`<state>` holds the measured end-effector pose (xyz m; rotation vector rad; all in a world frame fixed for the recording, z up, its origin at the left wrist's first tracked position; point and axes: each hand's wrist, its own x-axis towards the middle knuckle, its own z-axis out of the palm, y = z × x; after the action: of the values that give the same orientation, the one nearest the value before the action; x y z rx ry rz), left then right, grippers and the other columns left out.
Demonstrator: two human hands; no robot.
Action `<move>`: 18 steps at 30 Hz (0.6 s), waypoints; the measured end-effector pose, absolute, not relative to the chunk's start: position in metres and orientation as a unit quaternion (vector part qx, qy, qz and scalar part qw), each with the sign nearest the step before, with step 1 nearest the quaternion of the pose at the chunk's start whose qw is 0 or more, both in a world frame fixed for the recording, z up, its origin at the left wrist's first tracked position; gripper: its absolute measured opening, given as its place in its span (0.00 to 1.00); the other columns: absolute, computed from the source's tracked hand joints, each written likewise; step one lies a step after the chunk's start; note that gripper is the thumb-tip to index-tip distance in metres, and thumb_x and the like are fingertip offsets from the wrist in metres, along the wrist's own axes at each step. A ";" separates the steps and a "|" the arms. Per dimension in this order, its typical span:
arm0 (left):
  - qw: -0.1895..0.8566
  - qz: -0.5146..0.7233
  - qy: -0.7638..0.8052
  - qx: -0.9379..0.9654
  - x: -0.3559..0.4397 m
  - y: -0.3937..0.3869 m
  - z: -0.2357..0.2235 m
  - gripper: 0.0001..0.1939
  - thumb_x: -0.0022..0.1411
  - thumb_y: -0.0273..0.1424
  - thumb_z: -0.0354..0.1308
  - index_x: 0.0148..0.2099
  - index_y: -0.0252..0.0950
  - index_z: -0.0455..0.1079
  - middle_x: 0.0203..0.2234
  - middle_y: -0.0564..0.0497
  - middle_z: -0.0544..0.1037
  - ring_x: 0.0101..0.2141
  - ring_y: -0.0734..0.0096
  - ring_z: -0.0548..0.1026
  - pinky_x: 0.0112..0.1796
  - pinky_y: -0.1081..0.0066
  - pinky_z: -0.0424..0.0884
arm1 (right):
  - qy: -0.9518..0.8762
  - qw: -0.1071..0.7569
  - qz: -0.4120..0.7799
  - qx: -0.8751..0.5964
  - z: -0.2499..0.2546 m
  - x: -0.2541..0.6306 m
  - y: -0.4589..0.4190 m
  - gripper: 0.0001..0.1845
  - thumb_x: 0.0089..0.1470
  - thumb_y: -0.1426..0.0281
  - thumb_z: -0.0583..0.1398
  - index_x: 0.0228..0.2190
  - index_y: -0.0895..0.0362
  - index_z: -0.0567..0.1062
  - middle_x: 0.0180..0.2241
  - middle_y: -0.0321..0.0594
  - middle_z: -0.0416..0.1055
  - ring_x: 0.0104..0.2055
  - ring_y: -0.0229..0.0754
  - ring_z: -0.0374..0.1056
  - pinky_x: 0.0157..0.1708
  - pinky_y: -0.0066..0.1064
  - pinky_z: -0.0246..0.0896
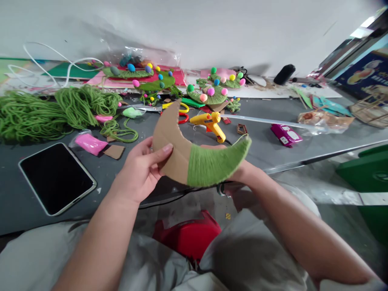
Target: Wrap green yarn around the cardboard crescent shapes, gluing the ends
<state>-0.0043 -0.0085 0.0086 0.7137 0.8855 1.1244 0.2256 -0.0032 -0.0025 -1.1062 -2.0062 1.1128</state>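
A crescent-shaped piece of cardboard (177,157) is held up over the table's front edge. Green yarn (214,165) is wound tightly round its right half, while the left half is bare brown. My left hand (145,163) grips the bare end, thumb on the front face and fingers behind. Behind the wrapped part sits my right hand (239,173), its fingers mostly hidden, so I cannot tell whether it grips the crescent. Just beyond lie a yellow glue gun (209,120) and scissors with red and yellow handles (178,113).
A big heap of green yarn (60,111) lies at the left, with a dark-screened tablet (57,178) before it. Green pieces with coloured pompoms (210,95) stand along the back. At the right are a purple packet (286,134) and green bins (363,167).
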 end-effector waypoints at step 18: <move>0.432 0.487 0.532 0.542 0.000 -0.012 0.004 0.18 0.56 0.35 0.69 0.47 0.40 0.71 0.36 0.48 0.82 0.33 0.60 0.80 0.29 0.69 0.74 | -0.729 0.243 0.453 -0.452 0.053 0.238 -0.014 0.15 0.64 0.64 0.57 0.35 0.59 0.80 0.22 0.33 0.62 0.23 0.32 0.52 0.22 0.28 0.46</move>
<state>-0.0004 -0.0122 0.0038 1.3503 1.3263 1.2145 0.2377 -0.0137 0.0533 -1.2336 -1.9914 1.2384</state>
